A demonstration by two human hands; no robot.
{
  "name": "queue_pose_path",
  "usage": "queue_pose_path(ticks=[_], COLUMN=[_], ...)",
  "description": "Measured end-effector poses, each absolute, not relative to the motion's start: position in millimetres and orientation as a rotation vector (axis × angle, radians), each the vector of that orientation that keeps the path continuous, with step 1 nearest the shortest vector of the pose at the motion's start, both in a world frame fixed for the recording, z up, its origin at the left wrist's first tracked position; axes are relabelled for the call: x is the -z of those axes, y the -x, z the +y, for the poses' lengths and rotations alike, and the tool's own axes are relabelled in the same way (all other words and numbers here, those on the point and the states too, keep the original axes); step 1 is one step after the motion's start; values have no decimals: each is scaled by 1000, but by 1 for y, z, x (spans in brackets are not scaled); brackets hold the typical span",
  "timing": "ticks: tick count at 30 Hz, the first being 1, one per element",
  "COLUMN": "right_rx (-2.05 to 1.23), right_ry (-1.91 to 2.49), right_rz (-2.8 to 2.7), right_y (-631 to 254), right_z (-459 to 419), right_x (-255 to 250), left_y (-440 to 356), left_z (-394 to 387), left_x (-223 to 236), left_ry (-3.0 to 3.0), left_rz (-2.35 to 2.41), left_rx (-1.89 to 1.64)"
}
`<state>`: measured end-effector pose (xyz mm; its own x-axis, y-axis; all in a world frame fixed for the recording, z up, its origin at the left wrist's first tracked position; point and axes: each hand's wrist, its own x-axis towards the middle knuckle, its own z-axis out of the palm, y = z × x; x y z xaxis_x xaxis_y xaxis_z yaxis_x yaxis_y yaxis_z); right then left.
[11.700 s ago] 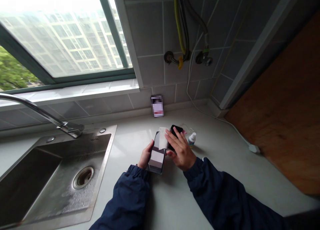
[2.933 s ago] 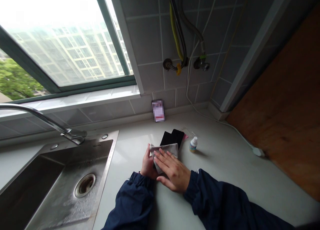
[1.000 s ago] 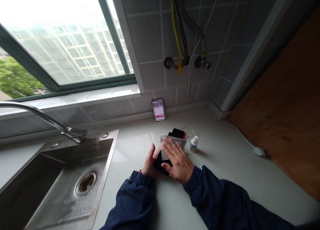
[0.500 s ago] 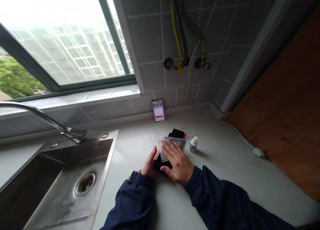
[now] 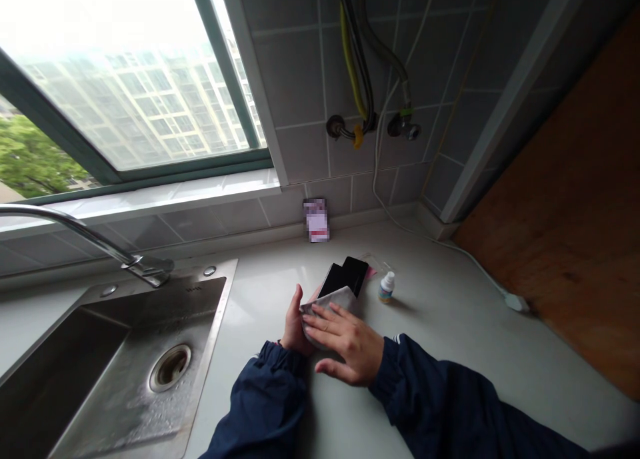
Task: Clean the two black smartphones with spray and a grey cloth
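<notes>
My left hand holds a black, glossy phone from its left side and from below, thumb pointing up. A grey cloth lies over the phone's near part and hides it. On top of the cloth rests my right hand, flat, with its fingers stretched out and thumb apart. Just beyond, on the counter, lies another flat black, phone-like object, partly covered by the phone and the cloth. Something pink shows at its right edge. A small white-capped bottle stands to the right.
A steel sink with a chrome tap is at the left. A pixelated upright item leans against the back wall. A white cable crosses the counter to a plug. A wooden panel bounds the right.
My right hand and the cloth have slid towards me and slightly left along the phone, uncovering its far part. My left hand stays around the phone.
</notes>
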<state>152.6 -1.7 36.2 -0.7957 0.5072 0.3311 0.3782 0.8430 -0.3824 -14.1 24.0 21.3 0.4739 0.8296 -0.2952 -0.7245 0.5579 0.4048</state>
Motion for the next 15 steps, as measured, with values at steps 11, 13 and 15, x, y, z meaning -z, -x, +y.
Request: queue_pose_path(ticks=[11,13,15], right_rx=[-81,-53,-31], right_ry=[1045,1073,1099], right_rz=[-2395,-2353,-2308], right_y=[-157,-159,-160], right_z=[16,18,19], right_x=[-14,-15,-17], left_y=[13,13,13], left_z=[21,20,20], left_x=[-13,-14,-14], left_ry=[-414,-451,-483], left_rz=[459,446,420], left_rx=[-918,-890,-854])
